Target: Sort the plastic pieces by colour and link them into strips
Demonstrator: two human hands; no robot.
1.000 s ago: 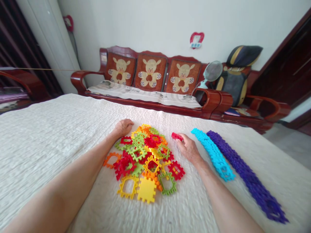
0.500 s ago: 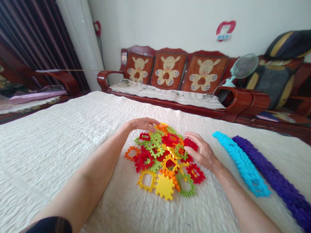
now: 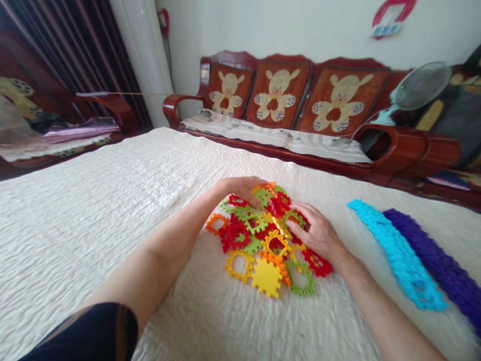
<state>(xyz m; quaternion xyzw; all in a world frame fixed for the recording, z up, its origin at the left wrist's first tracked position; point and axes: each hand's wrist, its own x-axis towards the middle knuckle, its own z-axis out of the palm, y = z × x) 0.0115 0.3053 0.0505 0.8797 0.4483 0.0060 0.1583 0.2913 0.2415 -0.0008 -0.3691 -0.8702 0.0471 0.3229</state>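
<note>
A heap of notched plastic building tiles in red, yellow, orange and green lies on the white quilted cover (image 3: 180, 165). Many are open frames, such as a green frame tile (image 3: 299, 277) and a yellow frame tile (image 3: 239, 265); a solid yellow tile (image 3: 267, 277) lies at the near edge. My left hand (image 3: 248, 188) reaches over the far left of the heap, fingers spread near an orange tile (image 3: 265, 187). Over the right side rests my right hand (image 3: 313, 229), thumb and fingers apart, beside a green frame tile (image 3: 294, 219). Neither hand visibly grips a tile.
To the right lie a light-blue strip of joined tiles (image 3: 398, 255) and a purple strip (image 3: 432, 265). Behind the covered surface stands a wooden sofa (image 3: 270, 140) with bear-patterned cushions (image 3: 281, 93). A small fan (image 3: 423, 86) is by its right arm.
My left hand has moved right, farther over the back of the heap. My right hand has closed in slightly over the right-side tiles. The view has shifted left and down.
</note>
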